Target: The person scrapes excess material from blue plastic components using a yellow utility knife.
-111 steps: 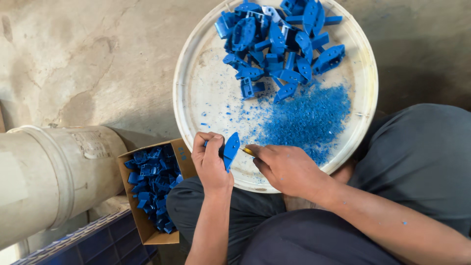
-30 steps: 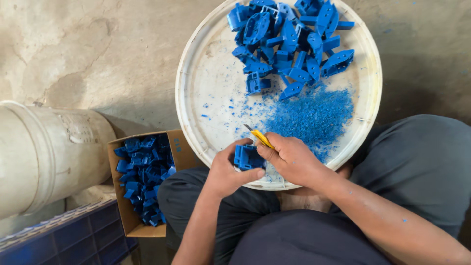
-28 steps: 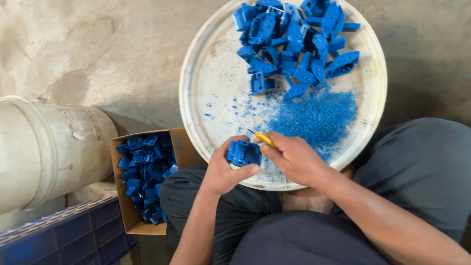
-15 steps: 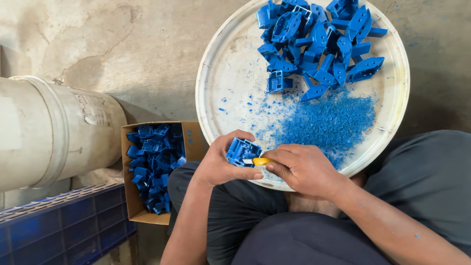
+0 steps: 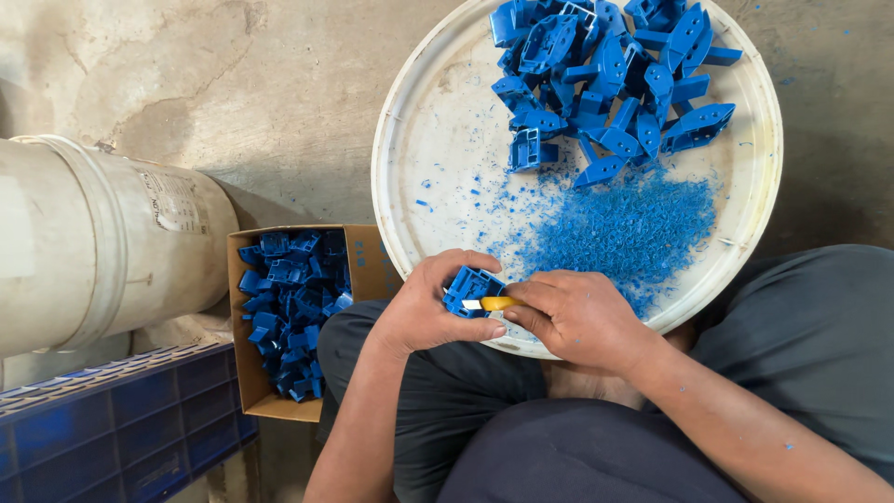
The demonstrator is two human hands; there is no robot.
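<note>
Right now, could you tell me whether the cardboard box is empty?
No, the cardboard box left of the left hand holds many blue plastic parts.

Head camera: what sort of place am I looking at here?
Probably a small plastics workshop, worked on the floor. A round white tray holds blue moulded parts and blue shavings; a cardboard box holds more parts. The left hand grips one part, the right hand a yellow-handled blade.
</note>
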